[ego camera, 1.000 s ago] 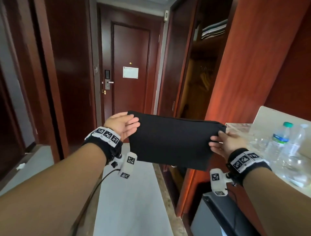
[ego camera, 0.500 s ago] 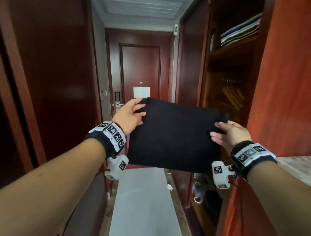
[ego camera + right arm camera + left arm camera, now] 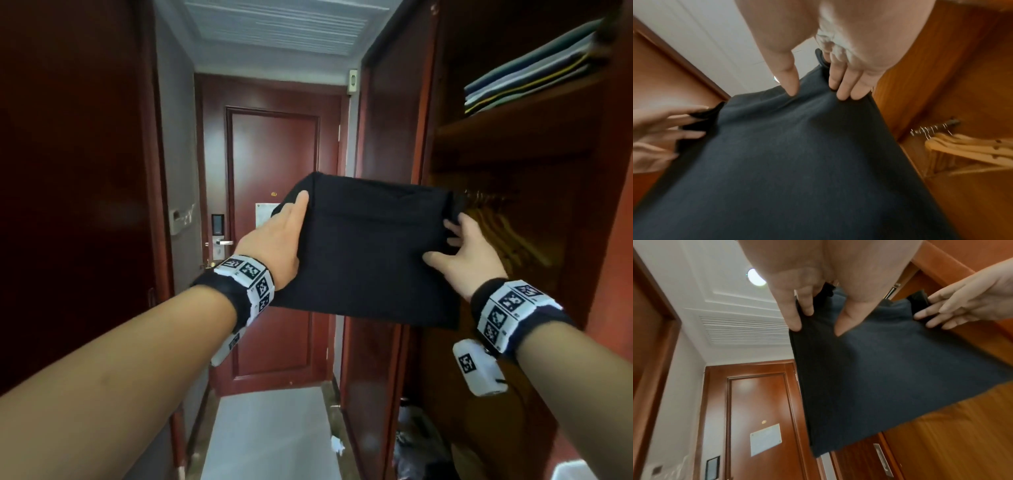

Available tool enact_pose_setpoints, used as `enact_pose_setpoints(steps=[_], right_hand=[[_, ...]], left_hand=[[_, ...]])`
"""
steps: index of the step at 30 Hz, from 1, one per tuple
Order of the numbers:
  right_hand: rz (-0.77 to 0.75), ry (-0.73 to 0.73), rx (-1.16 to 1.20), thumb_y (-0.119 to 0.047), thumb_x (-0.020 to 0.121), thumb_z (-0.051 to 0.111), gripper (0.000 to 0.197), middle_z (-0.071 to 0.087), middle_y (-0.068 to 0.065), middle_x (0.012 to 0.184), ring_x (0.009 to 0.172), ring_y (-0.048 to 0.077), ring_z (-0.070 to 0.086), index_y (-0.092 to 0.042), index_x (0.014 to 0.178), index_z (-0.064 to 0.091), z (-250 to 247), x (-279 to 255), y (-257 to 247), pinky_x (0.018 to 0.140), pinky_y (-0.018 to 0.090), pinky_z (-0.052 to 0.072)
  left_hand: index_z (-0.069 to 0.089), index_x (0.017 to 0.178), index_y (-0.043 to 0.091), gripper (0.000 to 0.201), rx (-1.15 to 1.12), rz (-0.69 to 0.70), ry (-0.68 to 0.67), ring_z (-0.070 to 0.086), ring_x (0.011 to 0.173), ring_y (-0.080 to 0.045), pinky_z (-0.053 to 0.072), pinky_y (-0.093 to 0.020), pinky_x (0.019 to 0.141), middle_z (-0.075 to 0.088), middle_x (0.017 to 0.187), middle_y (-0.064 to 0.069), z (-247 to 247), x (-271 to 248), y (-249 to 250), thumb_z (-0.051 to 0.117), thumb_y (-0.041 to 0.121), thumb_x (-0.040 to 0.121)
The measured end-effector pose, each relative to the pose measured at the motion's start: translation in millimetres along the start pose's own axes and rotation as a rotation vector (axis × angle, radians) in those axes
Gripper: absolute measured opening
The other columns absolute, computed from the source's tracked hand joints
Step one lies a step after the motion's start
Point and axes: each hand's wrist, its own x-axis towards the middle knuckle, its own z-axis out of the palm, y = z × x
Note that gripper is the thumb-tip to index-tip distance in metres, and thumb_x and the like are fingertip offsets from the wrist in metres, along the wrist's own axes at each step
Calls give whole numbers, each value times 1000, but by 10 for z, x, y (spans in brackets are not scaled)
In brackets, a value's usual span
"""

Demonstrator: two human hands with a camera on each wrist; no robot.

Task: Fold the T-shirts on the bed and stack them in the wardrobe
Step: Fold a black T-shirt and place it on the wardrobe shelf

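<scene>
A folded black T-shirt (image 3: 370, 253) hangs flat between both hands at chest height in front of the open wardrobe. My left hand (image 3: 277, 236) pinches its left edge, thumb on top and fingers underneath (image 3: 797, 321). My right hand (image 3: 466, 257) pinches the right edge the same way, its fingers (image 3: 844, 84) under the cloth (image 3: 797, 162). A stack of several folded shirts (image 3: 527, 78) lies on the upper wardrobe shelf (image 3: 513, 126), above and to the right of the held shirt.
Wooden hangers (image 3: 496, 219) (image 3: 962, 149) hang on a rail below the shelf, just behind my right hand. A closed room door (image 3: 274, 154) ends the narrow corridor ahead. Dark wood panels stand on the left. Clutter (image 3: 411, 445) lies at the wardrobe bottom.
Both hands have lifted the black shirt higher and nearer the wardrobe opening. The view has tilted up, so the table with bottles is gone and the shelf stack looks closer.
</scene>
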Motion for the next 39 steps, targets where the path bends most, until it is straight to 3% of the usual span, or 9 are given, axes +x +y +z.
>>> enact_pose_setpoints(steps=[5, 11, 16, 18, 20, 23, 28, 34, 39], right_hand=[[-11, 164, -297, -56, 63, 74, 113, 42, 6, 155, 140, 30, 40, -38, 156, 11, 3, 531, -42, 115, 48, 36], [-51, 477, -567, -47, 72, 77, 95, 47, 14, 148, 141, 36, 34, -36, 151, 25, -128, 1117, -635, 117, 49, 29], [-27, 567, -732, -36, 81, 76, 99, 29, 11, 162, 155, 30, 5, -36, 158, 14, -431, 1434, -957, 125, 50, 9], [-27, 558, -791, -34, 78, 78, 111, 26, 3, 164, 155, 33, 9, -37, 159, 2, -596, 1584, -1008, 124, 54, 14], [-90, 562, -787, -33, 69, 78, 122, 32, -2, 162, 150, 32, 27, -45, 156, -6, -753, 1705, -1039, 119, 54, 29], [-143, 587, -811, -25, 69, 81, 128, 33, -4, 160, 138, 27, 45, -53, 153, -11, -985, 1898, -1135, 111, 41, 40], [-196, 727, -1030, -27, 72, 82, 131, 17, -10, 166, 143, 43, 34, -46, 154, -19, -1374, 2449, -1422, 117, 50, 32], [-255, 792, -1131, -26, 76, 85, 132, 7, -11, 168, 146, 27, 36, -34, 158, -18, -1678, 3136, -1644, 104, 37, 40], [-129, 827, -1267, -28, 75, 88, 135, 11, -5, 169, 144, 31, 39, -33, 158, -18, -1783, 3512, -1715, 107, 45, 42]], left_hand=[[-15, 160, 26, 115, 35, 114, 140, 51, 126, -29, 52, -45, 85, 31, 152, 2, 400, 860, -166, 71, 26, 85], [-15, 160, 26, 113, -147, 258, 287, 60, 114, -29, 51, -39, 75, 33, 151, 2, 603, 2152, -210, 71, 30, 87], [-11, 161, 25, 108, -297, 318, 339, 55, 118, -32, 48, -47, 93, 33, 152, -1, 658, 3008, 96, 67, 23, 86], [-14, 160, 29, 110, -385, 351, 327, 53, 124, -31, 49, -44, 88, 28, 156, 0, 677, 3312, 256, 66, 21, 85], [-18, 158, 33, 113, -457, 397, 327, 46, 135, -29, 48, -43, 89, 20, 163, 2, 687, 3619, 418, 67, 23, 85], [-21, 156, 37, 116, -528, 470, 391, 48, 136, -32, 51, -47, 92, 17, 166, -1, 675, 4041, 655, 70, 29, 85], [-22, 157, 33, 117, -599, 562, 546, 42, 141, -33, 45, -51, 106, 10, 169, -2, 542, 4783, 943, 72, 38, 89], [-26, 155, 35, 122, -667, 605, 613, 21, 155, -30, 29, -50, 121, -1, 172, -4, 355, 5759, 1243, 75, 41, 87], [-23, 156, 36, 120, -695, 642, 603, 43, 140, -39, 41, -53, 111, 4, 171, -2, 394, 6315, 1583, 75, 33, 87]])
